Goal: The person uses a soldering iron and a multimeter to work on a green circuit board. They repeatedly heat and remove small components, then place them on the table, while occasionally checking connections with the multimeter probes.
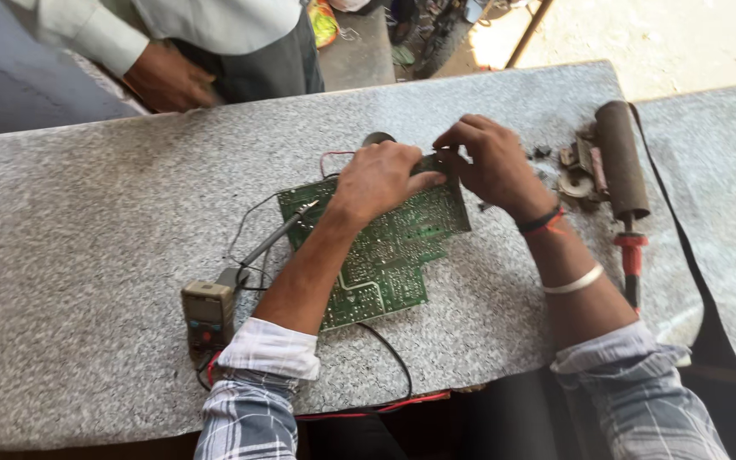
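Note:
A green circuit board (pixel 389 251) lies solder side up on a speckled stone slab (pixel 87 213). My left hand (pixel 381 176) rests over the board's far edge with its fingers curled. My right hand (pixel 487 158) meets it there, and both hands pinch a small part at the board's top edge; the part itself is too hidden to tell. A probe (pixel 278 237) lies across the board's left corner.
A small multimeter (pixel 208 313) with black and red leads sits at the near left. At the right lie a soldering iron with a red handle (pixel 625 183) and several small metal parts (pixel 577 166). Another person (pixel 172 77) stands at the far side.

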`<state>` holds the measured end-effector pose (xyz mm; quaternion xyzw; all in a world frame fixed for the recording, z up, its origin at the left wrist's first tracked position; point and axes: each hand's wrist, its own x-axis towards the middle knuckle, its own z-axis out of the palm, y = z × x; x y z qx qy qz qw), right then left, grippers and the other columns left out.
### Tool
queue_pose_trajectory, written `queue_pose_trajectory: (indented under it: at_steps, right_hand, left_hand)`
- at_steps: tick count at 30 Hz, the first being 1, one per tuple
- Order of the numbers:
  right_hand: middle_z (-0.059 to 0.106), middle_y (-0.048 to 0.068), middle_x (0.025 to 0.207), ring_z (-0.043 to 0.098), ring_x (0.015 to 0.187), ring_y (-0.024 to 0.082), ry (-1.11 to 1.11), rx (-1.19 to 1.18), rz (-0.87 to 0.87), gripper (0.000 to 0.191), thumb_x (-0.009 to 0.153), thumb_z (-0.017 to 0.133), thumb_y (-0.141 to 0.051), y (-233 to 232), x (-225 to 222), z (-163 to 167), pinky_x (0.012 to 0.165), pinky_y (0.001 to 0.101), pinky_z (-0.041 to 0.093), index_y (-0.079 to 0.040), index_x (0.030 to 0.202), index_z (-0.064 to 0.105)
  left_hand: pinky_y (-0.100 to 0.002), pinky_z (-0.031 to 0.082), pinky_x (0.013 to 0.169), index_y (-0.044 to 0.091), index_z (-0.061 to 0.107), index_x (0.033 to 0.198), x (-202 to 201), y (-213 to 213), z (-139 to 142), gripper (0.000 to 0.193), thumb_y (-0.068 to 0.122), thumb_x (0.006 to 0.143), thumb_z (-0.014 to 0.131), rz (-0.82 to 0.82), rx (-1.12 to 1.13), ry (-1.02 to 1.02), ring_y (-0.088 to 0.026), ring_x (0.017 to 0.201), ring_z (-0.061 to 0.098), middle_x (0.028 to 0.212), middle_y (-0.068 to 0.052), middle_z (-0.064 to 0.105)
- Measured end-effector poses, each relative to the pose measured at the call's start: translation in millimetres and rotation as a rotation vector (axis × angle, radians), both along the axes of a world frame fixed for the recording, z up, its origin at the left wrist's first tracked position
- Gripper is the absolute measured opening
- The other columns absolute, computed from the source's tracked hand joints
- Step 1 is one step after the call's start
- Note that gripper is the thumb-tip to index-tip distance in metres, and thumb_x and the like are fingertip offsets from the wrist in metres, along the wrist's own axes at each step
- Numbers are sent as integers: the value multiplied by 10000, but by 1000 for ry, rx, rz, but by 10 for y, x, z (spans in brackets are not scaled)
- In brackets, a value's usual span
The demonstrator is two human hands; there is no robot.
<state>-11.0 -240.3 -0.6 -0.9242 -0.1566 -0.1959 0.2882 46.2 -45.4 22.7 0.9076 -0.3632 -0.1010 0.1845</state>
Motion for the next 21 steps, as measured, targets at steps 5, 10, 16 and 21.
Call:
queue_pose_trajectory:
  at_steps: [5, 10, 16, 21]
  right_hand:
    - [686, 97, 926, 686, 855, 292, -25, 17, 47, 132, 891, 786, -149, 7, 1, -15, 736, 406, 543, -65, 970, 720]
    - [689, 104, 946, 698, 858, 292, -7, 113, 51, 122, 916, 766, -138, 32, 5, -82, 746, 397, 551, -57, 980, 700]
    - [680, 101, 970, 707, 873, 295, -46, 171, 75, 98, 941, 725, -107, 92, -20, -144, 764, 391, 558, -56, 1010, 677]
    - [671, 103, 969, 690, 847, 292, -107, 269, -122, 89, 954, 732, -104, 256, -153, -183, 736, 393, 549, -70, 1031, 702]
  left_hand:
    - [-496, 563, 783, 86, 743, 991, 9, 10, -14, 489, 556, 866, 703, -3, -37, -22, -354, 885, 738, 911, -170, 751]
    - [-513, 563, 787, 71, 740, 987, -1, 16, -12, 482, 545, 907, 704, -13, -24, -83, -389, 903, 728, 938, -195, 746]
    - [-532, 555, 782, 76, 747, 1015, 15, 13, 1, 497, 557, 890, 727, 19, 22, -65, -403, 918, 719, 943, -217, 737]
    - [-503, 571, 762, 76, 741, 1038, 37, -2, -33, 512, 560, 871, 721, 12, 36, -36, -357, 878, 744, 921, -193, 749]
